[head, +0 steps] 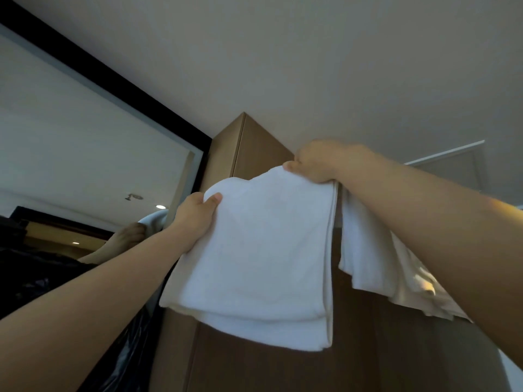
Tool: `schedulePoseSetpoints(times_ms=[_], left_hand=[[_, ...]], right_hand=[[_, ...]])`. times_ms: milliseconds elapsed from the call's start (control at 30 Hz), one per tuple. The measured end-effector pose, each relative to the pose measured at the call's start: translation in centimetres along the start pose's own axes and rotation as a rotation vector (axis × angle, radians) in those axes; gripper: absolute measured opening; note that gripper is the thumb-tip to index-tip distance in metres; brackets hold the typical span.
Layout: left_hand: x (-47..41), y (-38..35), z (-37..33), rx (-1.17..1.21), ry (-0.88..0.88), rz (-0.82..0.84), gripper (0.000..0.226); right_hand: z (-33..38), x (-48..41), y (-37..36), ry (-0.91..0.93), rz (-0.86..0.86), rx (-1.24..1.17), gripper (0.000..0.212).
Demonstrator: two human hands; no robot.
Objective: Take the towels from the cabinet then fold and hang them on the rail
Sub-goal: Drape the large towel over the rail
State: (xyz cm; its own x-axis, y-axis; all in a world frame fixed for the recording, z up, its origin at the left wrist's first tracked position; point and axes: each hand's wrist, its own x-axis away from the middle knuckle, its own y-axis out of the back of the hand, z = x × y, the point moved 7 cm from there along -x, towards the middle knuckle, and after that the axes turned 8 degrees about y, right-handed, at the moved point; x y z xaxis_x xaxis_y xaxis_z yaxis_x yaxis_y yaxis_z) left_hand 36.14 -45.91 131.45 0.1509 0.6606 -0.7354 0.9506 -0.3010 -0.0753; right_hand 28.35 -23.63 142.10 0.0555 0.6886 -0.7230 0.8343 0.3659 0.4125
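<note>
A white towel point(263, 250) hangs folded in front of me, held up high before a tall brown wooden cabinet point(254, 148). My left hand point(195, 219) grips its upper left corner, thumb on the front. My right hand point(317, 162) pinches its upper right edge near the ceiling. A further part of the towel or a second white cloth point(376, 258) droops behind my right forearm. No rail shows in the view.
A large black-framed mirror point(85, 154) fills the left wall and reflects my arm, the towel and ceiling lights. Dark glossy material point(133, 349) lies at the lower left. The pale ceiling point(311, 66) is close above. A white frame point(452, 157) sits at the right.
</note>
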Motion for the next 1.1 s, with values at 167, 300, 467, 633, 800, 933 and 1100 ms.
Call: schedulePoseSetpoints(times_ms=[167, 300, 467, 633, 800, 933, 1100], left_hand=[[-1.3, -1.2, -0.2, 0.002, 0.001, -0.030, 0.040], [-1.6, -2.2, 0.6, 0.037, 0.011, -0.039, 0.033], [-1.9, -2.0, -0.4, 0.015, -0.025, -0.069, 0.032], [-2.9, -2.3, -1.5, 0.015, -0.019, -0.096, 0.031], [-3.2, -3.4, -1.7, -0.043, -0.024, -0.112, 0.041], [-2.5, -3.3, 0.2, -0.117, 0.005, -0.113, 0.054], [0.0, -3.0, 3.9, -0.057, 0.142, 0.062, 0.060]], right_hand=[[-1.0, -0.2, 0.0, -0.060, 0.004, -0.123, 0.054], [0.9, 2.2, 1.2, 0.063, -0.302, 0.017, 0.044], [1.5, 3.8, 0.0, 0.059, -0.200, 0.050, 0.058], [-1.1, 1.2, 0.0, 0.008, -0.071, -0.002, 0.057], [-3.5, -1.2, -0.7, -0.093, 0.017, -0.218, 0.052], [-2.8, -0.2, -0.5, -0.086, -0.100, -0.233, 0.056], [-1.4, 2.5, 0.2, -0.045, -0.319, -0.078, 0.050]])
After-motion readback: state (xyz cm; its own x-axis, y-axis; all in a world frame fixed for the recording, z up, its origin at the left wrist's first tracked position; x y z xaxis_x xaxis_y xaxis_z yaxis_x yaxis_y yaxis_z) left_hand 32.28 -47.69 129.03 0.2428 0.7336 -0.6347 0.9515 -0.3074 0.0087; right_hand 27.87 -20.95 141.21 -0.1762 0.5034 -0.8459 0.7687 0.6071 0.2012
